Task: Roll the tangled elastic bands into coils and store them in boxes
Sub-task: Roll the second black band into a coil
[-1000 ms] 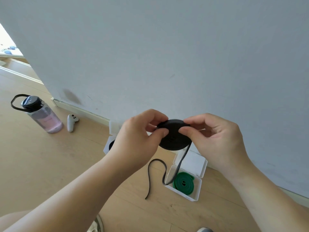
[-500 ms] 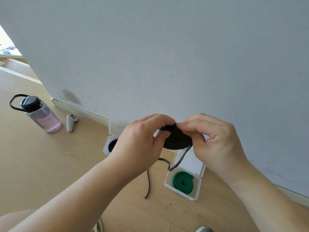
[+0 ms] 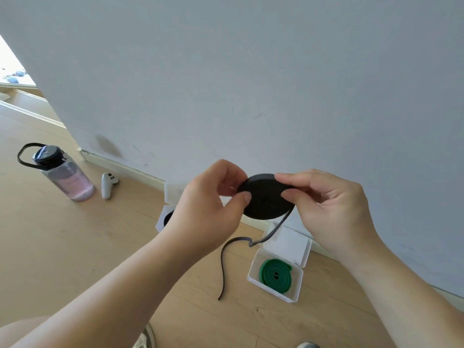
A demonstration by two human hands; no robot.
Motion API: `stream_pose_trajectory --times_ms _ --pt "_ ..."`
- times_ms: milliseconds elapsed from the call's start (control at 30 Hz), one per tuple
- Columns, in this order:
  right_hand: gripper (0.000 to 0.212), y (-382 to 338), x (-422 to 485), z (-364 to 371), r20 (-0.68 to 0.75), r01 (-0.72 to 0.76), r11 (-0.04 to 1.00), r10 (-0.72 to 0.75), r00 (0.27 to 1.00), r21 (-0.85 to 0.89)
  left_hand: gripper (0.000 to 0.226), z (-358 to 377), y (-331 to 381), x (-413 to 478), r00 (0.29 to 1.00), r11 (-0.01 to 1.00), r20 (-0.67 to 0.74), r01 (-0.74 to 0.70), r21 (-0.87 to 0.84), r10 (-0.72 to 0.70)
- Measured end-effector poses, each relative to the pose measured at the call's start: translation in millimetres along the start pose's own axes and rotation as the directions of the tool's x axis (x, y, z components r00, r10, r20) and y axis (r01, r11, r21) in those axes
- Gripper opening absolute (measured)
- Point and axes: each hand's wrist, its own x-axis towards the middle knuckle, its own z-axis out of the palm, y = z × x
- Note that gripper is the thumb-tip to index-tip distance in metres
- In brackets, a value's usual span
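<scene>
Black coil (image 3: 266,198): mid-air, flat face toward camera
Left hand (image 3: 206,207): pinches left rim
Right hand (image 3: 334,209): pinches right rim
Loose tail (image 3: 223,268): hangs from lower-right edge, tip downward
Open box (image 3: 273,291): floor, below right hand

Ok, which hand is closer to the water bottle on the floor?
Left. The left hand pinches the black band coil right of the water bottle; the right hand holds the coil's farther side.

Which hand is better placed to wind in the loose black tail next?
Likely the right hand: the tail leaves the black coil at its lower right edge, under that hand. The left hand pinches the coil's left edge.
</scene>
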Motion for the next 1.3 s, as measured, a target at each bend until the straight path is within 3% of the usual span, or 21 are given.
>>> stream_pose_trajectory --times_ms 67,167,267,400,500,667,733,800,867,933,1067,1167,1233,1300 --pt "0.042 5.5 -1.0 1.4 0.028 0.113 0.987 -0.111 0.993 -0.113 0.024 1.8 0.1 -3.3 0.996 0.982 0.029 -0.092 0.167 0.088" --pt "0.038 7.9 -4.9 5.2 0.066 0.212 0.954 -0.203 0.977 -0.212 0.033 3.1 -3.0 -4.5 0.986 0.968 0.083 -0.161 0.194 0.147" --pt "0.037 3.3 -7.2 7.0 0.096 0.165 0.963 -0.148 0.984 -0.211 0.026 3.1 -4.2 -3.8 0.980 0.966 0.124 -0.176 0.190 0.154" --pt "0.037 1.5 2.0 1.3 0.086 -0.118 0.993 0.117 0.989 0.012 0.020 1.5 -1.2 -0.4 0.999 1.000 0.046 0.005 -0.017 -0.004" --pt "0.036 3.3 5.9 -3.2 0.036 -0.160 0.979 0.156 0.987 0.128 0.018 -3.1 3.5 3.3 0.995 0.962 0.016 0.095 -0.257 -0.094" --pt "0.042 4.6 6.8 -3.1 0.011 -0.147 0.968 0.148 0.989 0.201 0.012 1.7 6.9 0.6 0.978 0.861 0.091 0.209 -0.463 -0.189" --pt "0.043 5.5 7.1 -3.2 -0.027 -0.115 0.977 0.122 0.992 0.181 0.014 5.5 3.7 -0.1 0.980 0.905 0.095 0.196 -0.377 -0.172" --pt "0.043 7.5 5.6 -2.5 -0.025 -0.020 0.996 0.022 0.999 0.085 0.023 7.0 -2.2 -1.6 1.000 0.999 0.009 0.010 -0.053 -0.010" --pt "0.043 8.4 2.6 -1.0 0.016 0.094 0.995 -0.093 0.995 -0.023 0.034 7.8 -5.5 -3.6 0.979 0.968 0.006 -0.203 0.148 0.205" --pt "0.043 9.3 0.6 -0.5 0.052 0.161 0.985 -0.157 0.986 -0.070 0.035 8.1 -9.6 -3.5 0.947 0.922 0.039 -0.321 0.216 0.320" --pt "0.041 8.8 -0.4 -1.7 0.092 0.257 0.951 -0.245 0.965 -0.170 0.029 4.8 -11.7 -1.1 0.910 0.864 0.081 -0.412 0.289 0.407" --pt "0.034 3.9 -2.3 2.1 0.035 0.175 0.968 -0.171 0.985 -0.182 0.024 4.4 -7.9 -3.5 0.946 0.915 0.064 -0.323 0.241 0.317" --pt "0.031 0.4 -0.2 1.1 -0.014 -0.020 0.999 0.019 1.000 -0.031 0.024 3.4 -5.9 -2.1 0.987 0.973 0.028 -0.162 0.166 0.159" --pt "0.031 0.0 2.6 -2.2 -0.024 -0.120 0.987 0.124 0.992 0.110 0.024 -0.5 -2.9 1.9 1.000 1.000 -0.003 -0.026 0.013 0.026"
